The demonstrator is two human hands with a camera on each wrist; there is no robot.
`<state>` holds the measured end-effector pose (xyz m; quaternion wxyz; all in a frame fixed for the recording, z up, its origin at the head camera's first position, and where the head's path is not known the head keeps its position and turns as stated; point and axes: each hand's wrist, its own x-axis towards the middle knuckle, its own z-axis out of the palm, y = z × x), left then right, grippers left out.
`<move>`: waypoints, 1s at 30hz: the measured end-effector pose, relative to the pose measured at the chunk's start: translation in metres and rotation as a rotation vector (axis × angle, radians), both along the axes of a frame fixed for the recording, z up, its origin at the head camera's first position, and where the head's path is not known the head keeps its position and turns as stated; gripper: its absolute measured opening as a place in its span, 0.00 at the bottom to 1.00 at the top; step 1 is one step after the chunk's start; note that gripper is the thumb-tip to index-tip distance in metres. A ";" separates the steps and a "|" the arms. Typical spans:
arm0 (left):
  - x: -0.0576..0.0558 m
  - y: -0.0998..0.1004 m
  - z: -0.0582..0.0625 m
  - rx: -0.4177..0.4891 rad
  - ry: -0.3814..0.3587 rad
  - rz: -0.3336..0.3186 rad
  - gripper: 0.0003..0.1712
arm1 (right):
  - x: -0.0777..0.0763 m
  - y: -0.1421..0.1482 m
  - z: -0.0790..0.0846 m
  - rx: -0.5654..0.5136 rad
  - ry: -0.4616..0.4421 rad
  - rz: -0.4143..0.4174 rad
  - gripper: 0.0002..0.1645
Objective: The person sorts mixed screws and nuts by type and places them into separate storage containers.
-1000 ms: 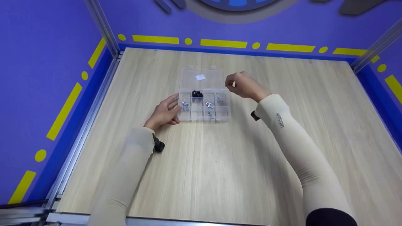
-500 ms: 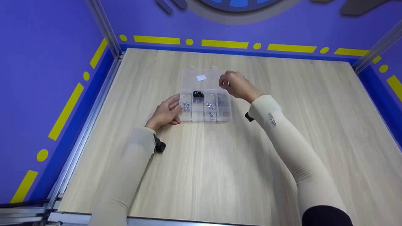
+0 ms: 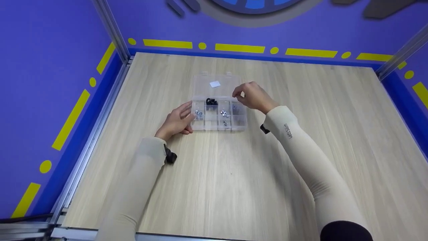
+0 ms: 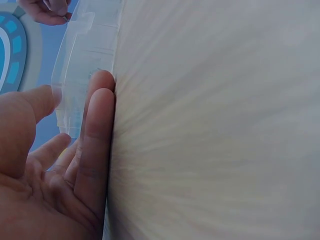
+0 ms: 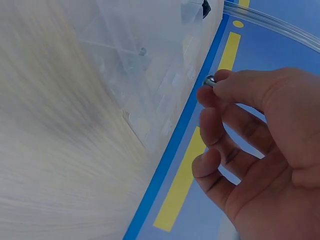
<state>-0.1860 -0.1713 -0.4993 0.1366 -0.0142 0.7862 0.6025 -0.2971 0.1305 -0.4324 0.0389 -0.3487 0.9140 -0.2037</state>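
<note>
A clear plastic compartment box (image 3: 219, 128) lies on the table, its lid (image 3: 202, 87) folded back. Its compartments hold small silver hardware (image 3: 224, 113) and black pieces (image 3: 211, 101). My left hand (image 3: 176, 121) rests at the box's left side, thumb at the rim and fingers fairly straight along the wall. In the left wrist view, two fingers (image 4: 97, 130) lie low by the tabletop. Over the right part of the box, my right hand (image 3: 252, 96) pinches a small silver screw (image 5: 210, 81) between thumb and index finger, its rounded head showing. The other fingers curl loosely.
A white label (image 3: 215, 84) sits on the lid. The wooden table (image 3: 230, 194) is bounded by blue panels (image 3: 240, 30) at the back and sides, with a metal rail (image 3: 90, 130) along the left edge.
My right hand has moved left, from beside the box to over its right part, and dipped slightly in the last half second. The left hand stays at the box's side.
</note>
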 end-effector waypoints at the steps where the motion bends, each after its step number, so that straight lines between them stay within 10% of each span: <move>1: 0.000 0.000 0.000 0.007 0.001 -0.003 0.38 | 0.001 0.001 0.000 0.005 -0.011 0.001 0.11; 15: 0.001 0.000 -0.001 0.007 0.008 -0.003 0.38 | 0.007 -0.001 -0.007 0.190 -0.241 -0.046 0.25; 30: 0.001 0.000 -0.001 0.014 0.008 -0.009 0.38 | 0.008 0.000 -0.016 0.201 -0.271 -0.035 0.22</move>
